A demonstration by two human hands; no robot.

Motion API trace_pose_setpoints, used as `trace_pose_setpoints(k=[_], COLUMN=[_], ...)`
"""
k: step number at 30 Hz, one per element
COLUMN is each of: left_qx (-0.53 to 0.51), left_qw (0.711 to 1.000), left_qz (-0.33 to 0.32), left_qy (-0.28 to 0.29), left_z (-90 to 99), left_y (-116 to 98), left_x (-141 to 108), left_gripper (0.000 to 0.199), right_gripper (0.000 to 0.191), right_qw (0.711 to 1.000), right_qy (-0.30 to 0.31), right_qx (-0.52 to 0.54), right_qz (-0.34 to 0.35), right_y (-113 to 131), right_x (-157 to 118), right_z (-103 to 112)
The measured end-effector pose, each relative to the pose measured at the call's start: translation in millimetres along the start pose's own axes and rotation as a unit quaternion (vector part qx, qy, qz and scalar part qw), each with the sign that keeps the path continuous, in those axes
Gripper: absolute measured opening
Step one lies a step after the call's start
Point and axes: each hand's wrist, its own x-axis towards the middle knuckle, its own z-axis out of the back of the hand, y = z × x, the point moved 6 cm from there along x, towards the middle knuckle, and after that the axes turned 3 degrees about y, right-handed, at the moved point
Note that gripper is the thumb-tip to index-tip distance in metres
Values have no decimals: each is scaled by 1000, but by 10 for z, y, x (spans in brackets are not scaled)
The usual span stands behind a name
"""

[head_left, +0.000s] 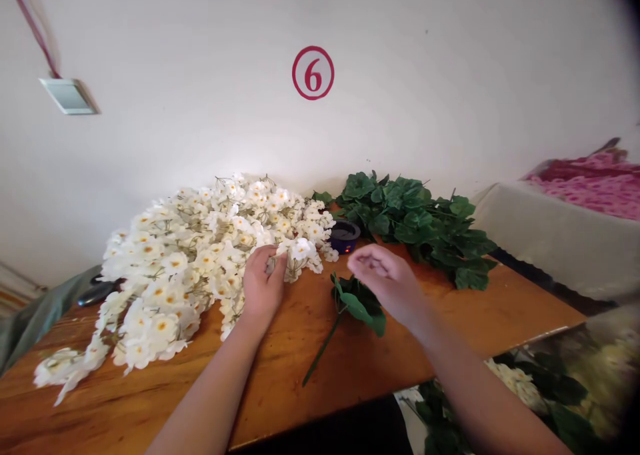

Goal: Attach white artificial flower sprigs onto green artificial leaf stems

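Observation:
White artificial flowers with yellow centres form a large heap on the left of the wooden table. At the heap's right edge my left hand is closed, thumb against fingers, on a white flower sprig. My right hand is raised over the table with its fingers curled; whatever they may hold is too small or blurred to make out. Just below and left of it, a green leaf stem lies on the table. A small dark blue round pot with a red light stands between the heap and the green leaves.
Green leaf bunches are piled at the back right of the wooden table. A black object lies at the left edge. Pink material fills a covered container at the right. More flowers and leaves lie below the right edge.

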Motion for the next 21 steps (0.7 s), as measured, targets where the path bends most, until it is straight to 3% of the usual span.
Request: trace_pose_setpoints(k=[2,4,7,9,11,14,17,19,21], left_qx=[-21,-36,-68,-86,-87,-64,28,141,253], left_qw=[999,997,994,988,982,986,987,973,940], left_qz=[-4,-27,-78,-127,-160,-153,-154,-171,-176], left_qy=[-36,-59,-25,27,52,32,18,64,149], left_z=[101,182,182,111,55,42,17,-122,-374], left_y=[-86,-202,-396,-526,-609,-625,-666,-717,-714], left_x=[-10,-30,-75,-125,-178,-200,-122,3,182], left_gripper=[16,14,12,13,19,29,25,22,29], right_gripper=[38,61,82,72,53,39,41,41,42], right_qw=[996,984,948,924,915,910,902,900,891], right_qy=[85,146,209,202,140,-15,-156,-227,-294], right_qx=[40,97,233,319,374,400,390,368,342], right_qz=[-8,-27,-55,-53,-64,-112,-93,-58,-53], right_y=[-1,-27,-19,22,-1,-192,-397,-530,-709], right_x=[156,245,228,173,147,194,343,448,504], right_z=[-264,-516,-869,-1021,-1055,-836,-333,31,315])
